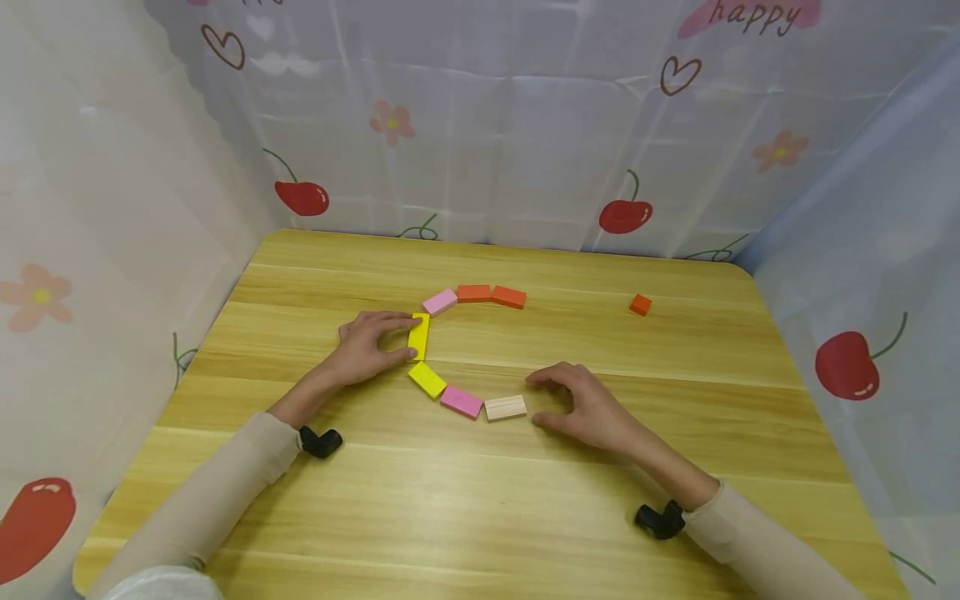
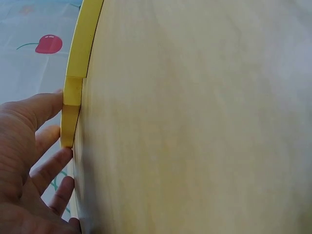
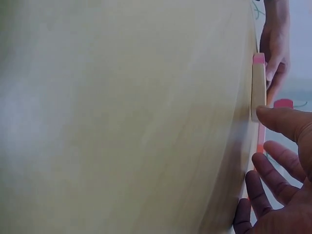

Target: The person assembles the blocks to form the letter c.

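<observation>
On the wooden table (image 1: 495, 517), flat blocks lie in a C-shaped curve. My left hand (image 1: 365, 346) is at the left of the curve, holding an upper yellow block (image 1: 419, 337) with its thumb near the lower end and a finger at the upper end. A second yellow block (image 1: 427, 380), a dark pink block (image 1: 461, 402) and a plain wood block (image 1: 506, 407) continue the curve below. My right hand (image 1: 587, 408) hovers just right of the plain block, its fingers loosely bent and apart with nothing between them. In the right wrist view, its thumb appears near the plain block (image 3: 258, 92).
A light pink block (image 1: 440, 302), an orange block (image 1: 474, 293) and another orange block (image 1: 509, 297) form the upper arm of the curve. A small orange block (image 1: 641, 305) lies alone at the right. Printed curtains (image 1: 495, 167) hang around the table.
</observation>
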`<control>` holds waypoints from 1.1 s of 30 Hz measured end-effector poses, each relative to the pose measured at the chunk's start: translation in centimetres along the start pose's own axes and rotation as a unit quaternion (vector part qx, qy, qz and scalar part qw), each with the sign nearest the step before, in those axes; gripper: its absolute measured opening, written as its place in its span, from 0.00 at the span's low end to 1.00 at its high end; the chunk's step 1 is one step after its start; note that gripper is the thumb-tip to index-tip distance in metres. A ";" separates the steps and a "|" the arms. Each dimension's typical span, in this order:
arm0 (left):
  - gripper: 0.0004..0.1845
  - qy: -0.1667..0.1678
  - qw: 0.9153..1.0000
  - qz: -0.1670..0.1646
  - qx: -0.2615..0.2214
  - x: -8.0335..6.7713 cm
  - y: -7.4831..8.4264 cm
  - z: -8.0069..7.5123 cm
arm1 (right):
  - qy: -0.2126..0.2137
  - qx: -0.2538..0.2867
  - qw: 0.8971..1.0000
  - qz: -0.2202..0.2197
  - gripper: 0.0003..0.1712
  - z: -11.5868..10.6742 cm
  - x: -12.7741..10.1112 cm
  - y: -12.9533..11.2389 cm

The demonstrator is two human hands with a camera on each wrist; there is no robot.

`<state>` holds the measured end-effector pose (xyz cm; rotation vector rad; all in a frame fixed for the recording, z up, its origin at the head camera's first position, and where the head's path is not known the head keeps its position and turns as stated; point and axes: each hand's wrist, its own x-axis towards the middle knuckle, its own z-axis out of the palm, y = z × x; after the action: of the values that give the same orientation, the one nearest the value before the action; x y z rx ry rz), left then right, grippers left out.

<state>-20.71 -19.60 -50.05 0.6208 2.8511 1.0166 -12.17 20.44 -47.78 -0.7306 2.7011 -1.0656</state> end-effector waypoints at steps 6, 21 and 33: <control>0.30 0.001 1.000 0.001 0.003 0.0 0.0 -0.1 | 0.025 -0.009 1.000 -0.005 0.29 -1.3 0.2 1.9; 0.29 0.001 1.000 0.001 0.002 0.0 0.2 -0.1 | 0.114 0.002 0.990 0.084 0.26 -6.4 1.1 7.6; 0.30 -0.003 1.000 -0.003 0.005 -0.1 0.2 -0.1 | 0.193 0.000 0.970 0.146 0.25 -9.7 1.3 11.5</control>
<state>-20.57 -19.51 -49.87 0.6153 2.8536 0.9993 -20.70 32.90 -48.34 -0.1187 2.9950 -1.2367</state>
